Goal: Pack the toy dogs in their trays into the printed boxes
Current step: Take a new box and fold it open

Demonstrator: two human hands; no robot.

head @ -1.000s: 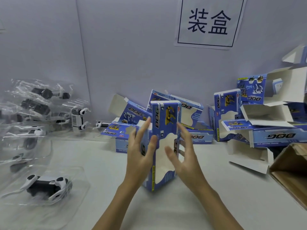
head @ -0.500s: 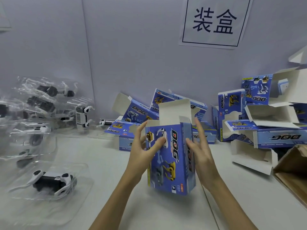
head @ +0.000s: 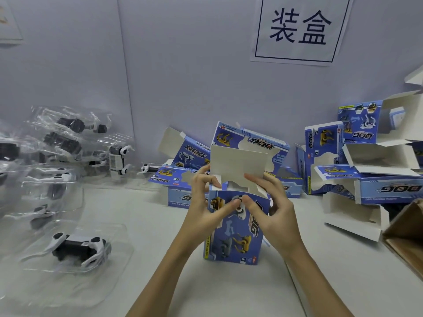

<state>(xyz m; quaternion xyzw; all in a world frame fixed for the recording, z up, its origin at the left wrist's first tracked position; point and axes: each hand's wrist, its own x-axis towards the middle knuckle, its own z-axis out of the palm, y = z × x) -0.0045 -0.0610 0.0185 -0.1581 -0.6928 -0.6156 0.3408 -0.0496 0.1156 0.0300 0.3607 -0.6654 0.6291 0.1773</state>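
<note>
A blue printed box stands upright in the middle of the table, its white top flap raised. My left hand grips its upper left edge, thumb on the front face and fingers at a small side flap. My right hand grips the upper right edge, thumb on the front and fingers at the open top. A black and white toy dog lies in a clear tray at the lower left.
More clear trays with toy dogs are piled at the left against the wall. Several open printed boxes lie heaped at the back and right. A brown carton sits at the right edge. A paper sign hangs on the wall.
The box has been turned from its side face to its front face. Both hands have closed in on its top edge, and the top flap now stands up.
</note>
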